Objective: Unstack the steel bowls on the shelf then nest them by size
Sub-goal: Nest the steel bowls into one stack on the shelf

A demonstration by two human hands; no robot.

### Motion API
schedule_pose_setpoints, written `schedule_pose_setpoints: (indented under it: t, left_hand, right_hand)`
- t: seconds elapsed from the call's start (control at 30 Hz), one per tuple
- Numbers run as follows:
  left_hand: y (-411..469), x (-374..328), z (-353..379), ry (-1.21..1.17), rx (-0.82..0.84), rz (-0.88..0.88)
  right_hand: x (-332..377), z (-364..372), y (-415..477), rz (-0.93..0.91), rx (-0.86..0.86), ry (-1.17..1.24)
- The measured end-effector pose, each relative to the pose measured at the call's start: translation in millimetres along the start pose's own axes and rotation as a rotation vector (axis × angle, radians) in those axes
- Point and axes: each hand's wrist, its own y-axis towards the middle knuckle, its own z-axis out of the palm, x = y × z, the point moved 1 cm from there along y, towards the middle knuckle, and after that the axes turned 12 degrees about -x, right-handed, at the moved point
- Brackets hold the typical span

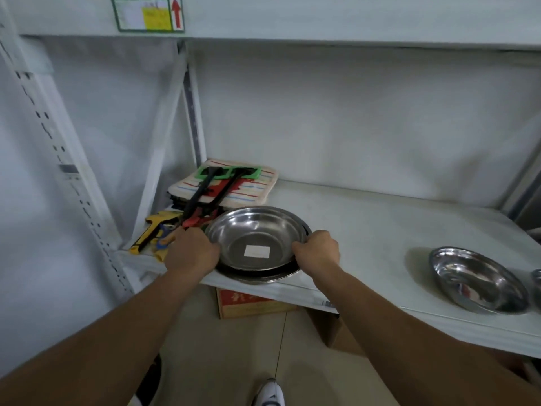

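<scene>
Labels: a white rectangular sticker (256, 251) lies on the floor of the top round steel bowl (255, 236); no print legible. Overhead, a green-bordered shelf tag (147, 13) with a yellow patch and a red up-arrow; text too blurred to read. Below the shelf, a red-printed cardboard carton (251, 303); characters unreadable.

Position: the top bowl sits mouth-up in a stack of wider steel bowls (260, 277) at the front left of the white metal shelf (366, 218). The stack's near rim overhangs the shelf's front edge. Bowls are round, so no long axis.

Hands: left hand (191, 253) curled over the left rim of the top bowl, right hand (317, 249) curled over its right rim; both fingers closed on that rim.

Clearance: left of the stack, touching or nearly so, black-handled tools with green heads (222, 183) lie on striped cloth pads (228, 183), beside yellow-handled tools (156, 230). To the right, open shelf surface up to a separate shiny steel bowl (477, 279), mouth-up near the front edge, well apart.
</scene>
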Motion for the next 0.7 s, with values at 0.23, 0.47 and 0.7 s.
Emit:
schedule_pose_setpoints:
  t: [0.23, 0.47, 0.7]
  left_hand:
    - [0.1, 2.9, 13.4, -0.068, -0.085, 0.035]
    - [3.7, 12.5, 21.6, -0.156, 0.019, -0.021]
    - [1.7, 5.2, 27.2, -0.543, 0.144, -0.339]
  right_hand:
    - [-4.2, 8.7, 4.4, -0.196, -0.045, -0.245]
    - [-19.1, 4.6, 8.8, -0.141, -0.039, -0.217]
    - [-26.1, 3.4, 14.0, 0.03, 0.077, 0.027]
